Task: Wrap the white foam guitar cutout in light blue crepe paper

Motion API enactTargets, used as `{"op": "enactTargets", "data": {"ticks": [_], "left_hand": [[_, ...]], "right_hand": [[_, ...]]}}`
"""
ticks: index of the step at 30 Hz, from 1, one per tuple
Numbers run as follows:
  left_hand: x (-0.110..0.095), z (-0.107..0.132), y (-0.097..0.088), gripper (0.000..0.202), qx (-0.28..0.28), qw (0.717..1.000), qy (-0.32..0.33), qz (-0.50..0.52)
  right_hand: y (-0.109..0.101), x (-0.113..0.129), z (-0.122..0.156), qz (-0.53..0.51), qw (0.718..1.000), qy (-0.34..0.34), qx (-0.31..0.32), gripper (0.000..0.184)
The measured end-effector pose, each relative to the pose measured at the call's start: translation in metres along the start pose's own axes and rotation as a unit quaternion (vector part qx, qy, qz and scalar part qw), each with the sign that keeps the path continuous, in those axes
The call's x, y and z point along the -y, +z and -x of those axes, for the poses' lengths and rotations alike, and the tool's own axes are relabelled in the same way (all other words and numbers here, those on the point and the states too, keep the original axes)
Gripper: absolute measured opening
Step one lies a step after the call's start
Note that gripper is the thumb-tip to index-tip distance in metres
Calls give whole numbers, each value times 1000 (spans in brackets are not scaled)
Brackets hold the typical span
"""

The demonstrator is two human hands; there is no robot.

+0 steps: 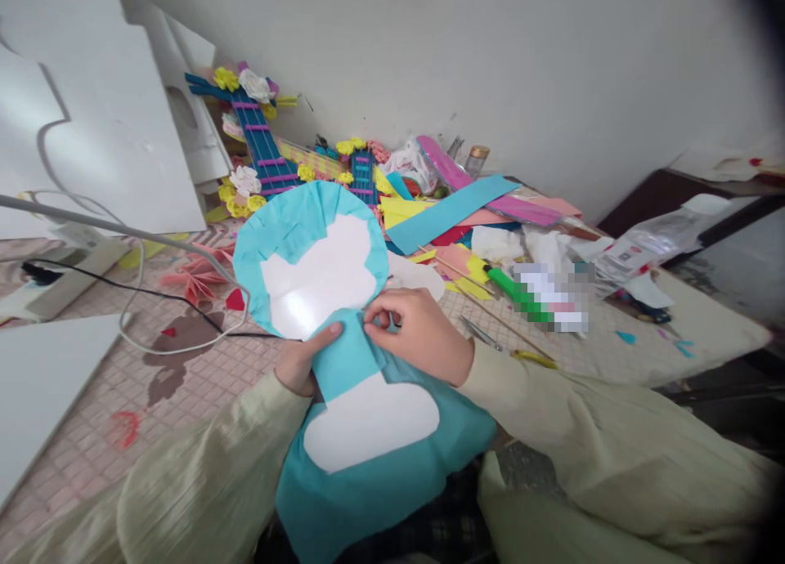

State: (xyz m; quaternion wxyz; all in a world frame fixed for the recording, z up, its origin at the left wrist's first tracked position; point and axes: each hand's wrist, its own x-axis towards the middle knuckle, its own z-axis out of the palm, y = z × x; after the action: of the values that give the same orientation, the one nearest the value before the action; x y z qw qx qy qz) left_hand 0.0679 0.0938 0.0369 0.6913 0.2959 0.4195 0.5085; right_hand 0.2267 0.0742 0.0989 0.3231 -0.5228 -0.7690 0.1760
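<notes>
A white board cutout (371,427) with two rounded ends lies over my lap, partly wrapped in blue crepe paper. At its far end, pleated blue paper (270,229) folds over the rim onto the white face. A blue strip (347,355) covers the narrow middle, while a wide loose sheet (361,507) spreads beneath the near end. My left hand (300,361) grips the left side of the middle, thumb on top of the strip and other fingers hidden underneath. My right hand (417,331) is closed in a pinch at the strip's right edge.
Paper-covered guitar shapes (263,143) with paper flowers lean at the back. Coloured paper, scissors (482,333), a green tool (518,294) and a clear plastic bottle (650,241) lie right. Cables and a power strip (79,274) are left, below white boards (91,114).
</notes>
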Motion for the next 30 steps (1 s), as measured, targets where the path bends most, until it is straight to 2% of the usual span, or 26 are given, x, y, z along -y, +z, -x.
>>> {"op": "enactTargets", "data": {"ticks": [7,12,21,26,30], "left_hand": [[0,2,1,65,-15,999,28,-3],[-1,0,-1,70,-6,1000,-1,-7],[2,1,4,61,-24,999,21,-24],[3,1,6,65,-29,999,20,-27],[3,-1,4,68,-25,999,23,-31]], "right_hand": [[4,1,0,-2,1000,7,-10,7],[5,-2,2,-22,999,29,-20,5],[6,-6,3,-78,996,30,-30,2],[5,-5,0,-70,996,48,-30,8],[6,-5,0,-41,998,56,-8,13]]}}
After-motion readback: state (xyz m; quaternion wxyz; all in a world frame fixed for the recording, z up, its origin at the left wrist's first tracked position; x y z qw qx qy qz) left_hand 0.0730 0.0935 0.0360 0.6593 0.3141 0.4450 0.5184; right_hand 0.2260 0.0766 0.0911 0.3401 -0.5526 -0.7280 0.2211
